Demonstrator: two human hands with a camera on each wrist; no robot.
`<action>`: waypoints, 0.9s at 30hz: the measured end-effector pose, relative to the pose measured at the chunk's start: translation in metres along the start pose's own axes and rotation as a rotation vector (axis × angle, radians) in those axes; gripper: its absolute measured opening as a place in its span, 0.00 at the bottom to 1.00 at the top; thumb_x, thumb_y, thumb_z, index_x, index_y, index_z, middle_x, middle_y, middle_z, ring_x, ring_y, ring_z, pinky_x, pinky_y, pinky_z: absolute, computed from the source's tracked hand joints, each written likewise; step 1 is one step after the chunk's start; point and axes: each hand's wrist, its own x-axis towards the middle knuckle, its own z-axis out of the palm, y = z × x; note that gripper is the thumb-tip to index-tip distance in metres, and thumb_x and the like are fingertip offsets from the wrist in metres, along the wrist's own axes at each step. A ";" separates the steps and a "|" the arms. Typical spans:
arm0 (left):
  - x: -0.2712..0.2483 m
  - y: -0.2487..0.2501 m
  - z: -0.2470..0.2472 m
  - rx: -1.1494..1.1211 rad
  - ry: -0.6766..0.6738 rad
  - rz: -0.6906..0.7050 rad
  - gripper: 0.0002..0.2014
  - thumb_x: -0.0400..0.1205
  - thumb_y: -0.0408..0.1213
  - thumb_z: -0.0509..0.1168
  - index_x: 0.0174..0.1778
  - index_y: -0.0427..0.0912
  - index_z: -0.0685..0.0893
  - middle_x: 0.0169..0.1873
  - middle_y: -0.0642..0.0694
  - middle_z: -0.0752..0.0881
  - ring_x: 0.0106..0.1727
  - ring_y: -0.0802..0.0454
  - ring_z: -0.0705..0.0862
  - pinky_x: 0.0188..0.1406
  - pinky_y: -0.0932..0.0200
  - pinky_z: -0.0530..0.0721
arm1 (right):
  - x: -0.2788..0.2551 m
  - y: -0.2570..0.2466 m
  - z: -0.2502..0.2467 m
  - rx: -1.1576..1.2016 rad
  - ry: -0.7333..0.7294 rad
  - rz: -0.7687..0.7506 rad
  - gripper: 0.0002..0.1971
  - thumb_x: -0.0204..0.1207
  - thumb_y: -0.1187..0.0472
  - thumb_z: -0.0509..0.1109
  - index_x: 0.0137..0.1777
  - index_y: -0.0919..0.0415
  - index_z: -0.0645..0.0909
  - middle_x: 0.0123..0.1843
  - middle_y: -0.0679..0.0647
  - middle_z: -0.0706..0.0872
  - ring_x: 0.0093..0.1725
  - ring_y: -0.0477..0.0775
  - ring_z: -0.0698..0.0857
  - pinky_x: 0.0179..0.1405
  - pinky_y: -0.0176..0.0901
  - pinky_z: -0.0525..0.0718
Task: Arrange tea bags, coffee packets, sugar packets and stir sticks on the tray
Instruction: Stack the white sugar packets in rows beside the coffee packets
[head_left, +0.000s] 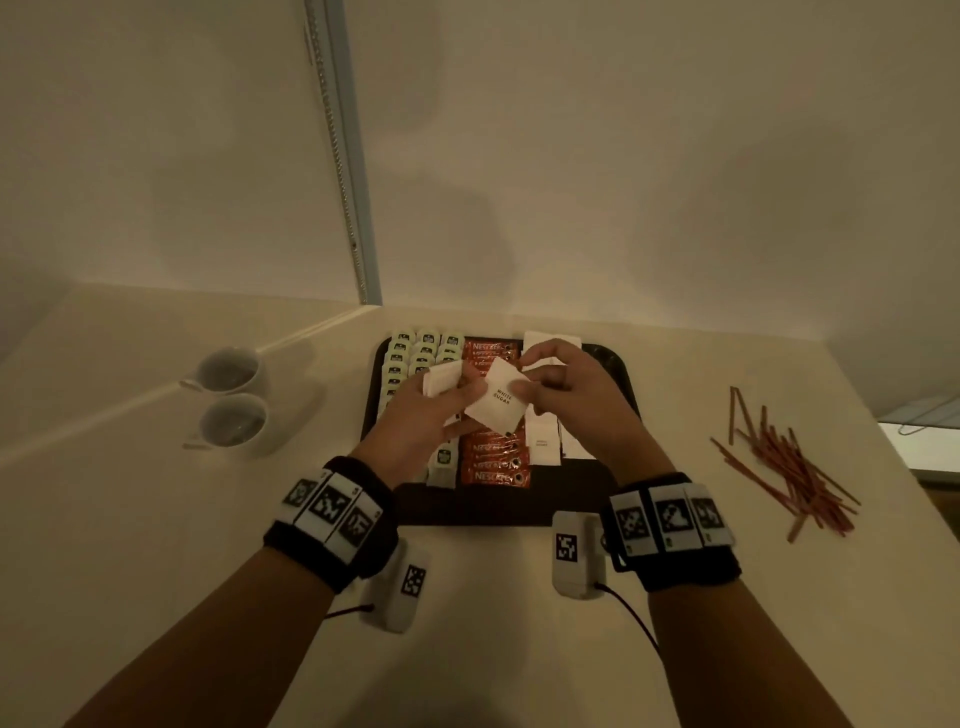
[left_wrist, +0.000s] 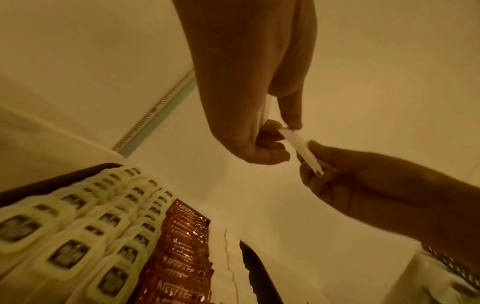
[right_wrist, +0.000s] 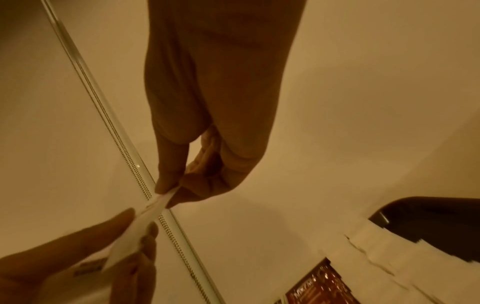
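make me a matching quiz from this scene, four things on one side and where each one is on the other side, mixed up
Things:
1. tea bags
2. coffee packets
3. stir sticks
4. mugs

Places:
A. counter, right of the tray
B. tray, left rows
C. counter, left of the tray
D. tray, middle row

Pairs: 1-B, 2-D, 3-A, 4-C

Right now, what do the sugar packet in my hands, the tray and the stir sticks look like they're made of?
Sugar packet: matte white paper, apparently; it shows printed text and looks thin edge-on.
Tray: dark and smooth with rounded corners, probably plastic; a faint gleam shows.
Stir sticks: thin flat reddish-brown strips, plastic or wood; too small to tell.
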 end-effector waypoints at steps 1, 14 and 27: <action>0.005 0.000 0.004 0.026 0.000 0.002 0.04 0.79 0.31 0.68 0.48 0.41 0.83 0.44 0.50 0.90 0.47 0.55 0.90 0.40 0.62 0.86 | 0.003 -0.001 -0.002 -0.010 0.018 -0.018 0.11 0.75 0.68 0.72 0.55 0.70 0.77 0.41 0.58 0.89 0.34 0.39 0.87 0.29 0.27 0.79; 0.036 -0.006 0.022 0.002 0.114 -0.059 0.12 0.81 0.42 0.67 0.59 0.45 0.82 0.41 0.46 0.87 0.38 0.51 0.87 0.26 0.60 0.83 | 0.031 0.033 -0.026 0.080 0.075 0.005 0.05 0.77 0.67 0.68 0.51 0.64 0.82 0.51 0.59 0.86 0.46 0.45 0.88 0.39 0.32 0.85; 0.033 -0.022 -0.007 -0.031 0.162 -0.218 0.13 0.83 0.49 0.62 0.56 0.48 0.86 0.48 0.45 0.89 0.47 0.44 0.90 0.20 0.63 0.78 | 0.032 0.163 -0.090 -0.428 0.253 0.432 0.12 0.77 0.62 0.71 0.59 0.62 0.81 0.54 0.56 0.86 0.50 0.53 0.85 0.51 0.44 0.86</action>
